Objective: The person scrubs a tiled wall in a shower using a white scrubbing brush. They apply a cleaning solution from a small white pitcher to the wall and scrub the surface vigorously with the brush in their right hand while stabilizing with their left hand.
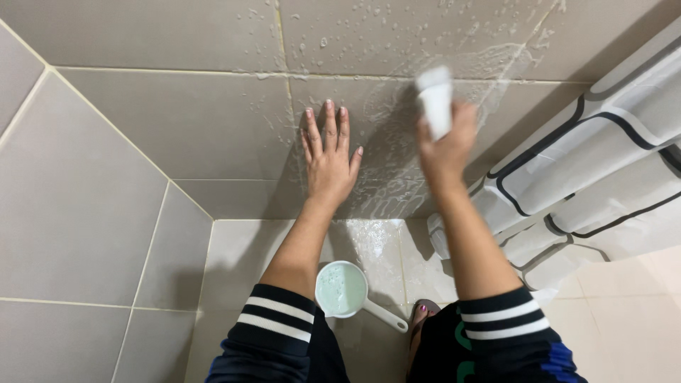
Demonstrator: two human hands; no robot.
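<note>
Dipper (342,289) holding pale soapy water on floor, right hand (445,145) gripping white brush (435,101), left hand (329,157) flat, open on wall (198,120)

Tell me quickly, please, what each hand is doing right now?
Left hand: open, fingers spread, palm flat against the wet wall tiles, holding nothing.
Right hand: closed around a white scrubber, pressed to the soapy tiles.

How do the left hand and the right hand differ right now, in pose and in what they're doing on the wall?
The left hand lies flat and open on the tiled wall, fingers spread, holding nothing; the right hand is closed around a white brush. The left hand looks sharp, while the right hand and brush are blurred. The left hand sits lower, the right higher. Both are at the wet, soapy patch of wall.
</note>
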